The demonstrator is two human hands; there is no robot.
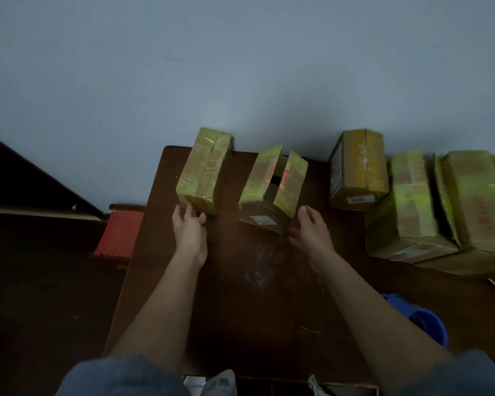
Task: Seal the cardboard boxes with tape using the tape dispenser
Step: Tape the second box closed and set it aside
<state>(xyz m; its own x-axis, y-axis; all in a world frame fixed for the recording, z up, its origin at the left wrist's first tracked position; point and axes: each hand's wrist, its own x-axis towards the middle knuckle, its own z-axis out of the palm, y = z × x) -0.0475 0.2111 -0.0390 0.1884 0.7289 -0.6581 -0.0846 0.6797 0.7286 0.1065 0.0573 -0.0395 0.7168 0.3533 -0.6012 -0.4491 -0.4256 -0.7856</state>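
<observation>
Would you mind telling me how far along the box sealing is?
The left box looks fully taped; the left hand touches its near end. The middle box has its flaps open, with the right hand beside it. No tape dispenser is visible.

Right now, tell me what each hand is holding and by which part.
Nothing is gripped. The left hand touches the near bottom corner of the taped box with straight fingers. The right hand hovers open beside the open box.

Labels, none legible

The white sticker (360, 199) on the plain yellow-brown cardboard box (357, 170) carries dark letters (too blurred to read).
</observation>
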